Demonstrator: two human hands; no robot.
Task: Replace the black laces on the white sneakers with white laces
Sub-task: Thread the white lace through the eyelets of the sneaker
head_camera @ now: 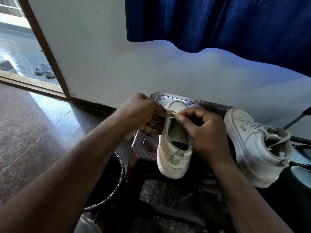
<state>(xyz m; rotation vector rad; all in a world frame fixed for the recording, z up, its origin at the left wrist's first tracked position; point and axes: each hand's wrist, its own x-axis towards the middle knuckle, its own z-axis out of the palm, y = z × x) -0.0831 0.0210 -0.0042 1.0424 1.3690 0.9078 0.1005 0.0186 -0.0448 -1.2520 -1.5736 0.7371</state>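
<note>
On a dark brown plastic stool (144, 145) by the wall, a white sneaker (175, 153) stands with its heel toward the camera and its toe toward the wall. Both hands meet over the front of its opening. The left hand (143, 115) has its fingers curled, its grip narrow and closed on a white lace (172, 113) at the shoe's left edge. The right hand (202, 130) pinches the same lace between thumb and forefinger, the other fingers folded over the shoe's right side. Just beside it on the right, a second sneaker (257, 148) leans tilted, light laces already threaded through it. A black lined bin (116, 174) sits on the floor left of the stool. A blue curtain (218, 22) hangs above, and grey slippers (44, 70) lie beyond the doorway.
</note>
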